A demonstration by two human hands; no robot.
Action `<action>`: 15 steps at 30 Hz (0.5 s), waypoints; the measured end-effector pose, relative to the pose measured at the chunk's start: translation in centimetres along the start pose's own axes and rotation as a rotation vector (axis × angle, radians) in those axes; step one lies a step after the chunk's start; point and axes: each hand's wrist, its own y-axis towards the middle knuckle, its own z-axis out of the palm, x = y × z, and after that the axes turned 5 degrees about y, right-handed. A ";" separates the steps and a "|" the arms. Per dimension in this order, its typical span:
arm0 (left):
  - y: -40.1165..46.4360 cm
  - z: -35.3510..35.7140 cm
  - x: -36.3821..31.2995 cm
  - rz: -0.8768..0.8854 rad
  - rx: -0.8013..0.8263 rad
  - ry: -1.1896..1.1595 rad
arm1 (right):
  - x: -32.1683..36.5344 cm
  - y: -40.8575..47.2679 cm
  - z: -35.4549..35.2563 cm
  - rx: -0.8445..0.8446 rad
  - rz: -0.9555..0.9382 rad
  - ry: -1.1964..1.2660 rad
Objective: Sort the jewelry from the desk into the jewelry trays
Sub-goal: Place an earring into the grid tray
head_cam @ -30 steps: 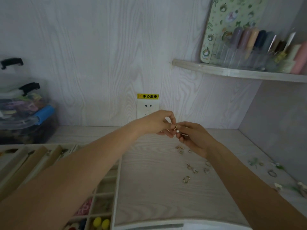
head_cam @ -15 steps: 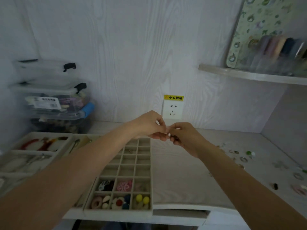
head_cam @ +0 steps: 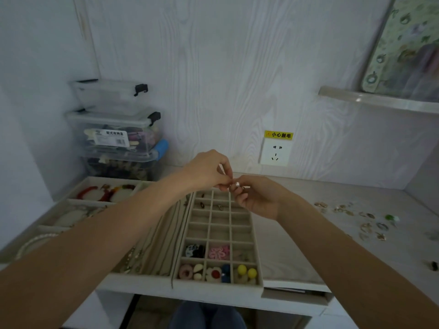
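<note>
My left hand [head_cam: 209, 170] and my right hand [head_cam: 257, 198] meet fingertip to fingertip above the far end of the grid jewelry tray [head_cam: 257, 251]. Between them they pinch a small pearl earring [head_cam: 237, 184]. The tray's near cells hold colourful pieces, and two far cells hold small earrings. Beside it on the left lies a long-slot tray [head_cam: 164, 231] with chains, and further left a bracelet tray [head_cam: 76, 203] with red bracelets. Loose jewelry [head_cam: 365, 220] is scattered on the desk at the right.
Stacked clear storage boxes [head_cam: 118, 136] stand at the back left against the wall. A wall socket [head_cam: 275, 154] with a yellow label sits behind my hands. A shelf [head_cam: 380, 100] juts out at the upper right. The desk's front edge [head_cam: 294, 287] lies below the trays.
My view has swung left, from the loose jewelry to the trays. Both hands, still pinching the small earring, now hover over the grid tray's far end.
</note>
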 end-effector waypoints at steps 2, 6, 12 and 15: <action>-0.6 -0.1 0.4 0.036 -0.010 0.023 | -0.1 0.0 0.1 0.036 0.039 0.074; -1.5 -0.5 1.6 0.101 -0.065 0.047 | -0.7 0.2 0.6 0.043 0.020 -0.008; -2.7 -0.6 3.0 0.122 -0.090 -0.045 | -1.3 0.5 1.1 0.038 -0.165 -0.349; -3.2 -0.6 3.0 0.101 -0.106 -0.046 | -1.5 0.4 1.1 -0.004 -0.248 -0.565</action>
